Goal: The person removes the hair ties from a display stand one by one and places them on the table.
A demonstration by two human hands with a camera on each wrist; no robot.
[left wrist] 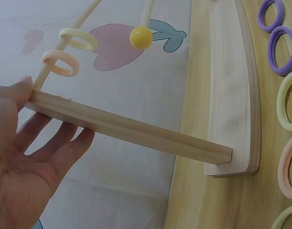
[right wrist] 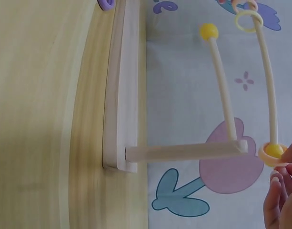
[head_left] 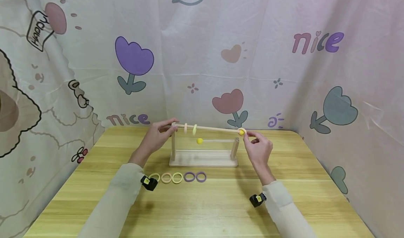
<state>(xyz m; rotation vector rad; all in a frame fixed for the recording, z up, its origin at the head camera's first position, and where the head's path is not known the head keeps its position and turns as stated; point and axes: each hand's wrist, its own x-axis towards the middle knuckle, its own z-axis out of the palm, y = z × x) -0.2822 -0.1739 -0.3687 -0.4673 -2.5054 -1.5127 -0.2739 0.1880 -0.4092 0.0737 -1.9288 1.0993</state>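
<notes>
My left hand grips the top of the left post of a wooden stand. From that post an upper rod runs to the right, carrying a pink ring and a pale yellow-green ring near the left hand. My right hand pinches a light orange ring around the yellow ball at the rod's right end. A lower rod with a yellow ball on its left end extends from the right post.
In front of the stand, several rings lie in a row on the wooden table: two purple ones, a yellow-green one, a pink one and another yellow-green one partly behind the left wrist camera. A patterned curtain hangs behind.
</notes>
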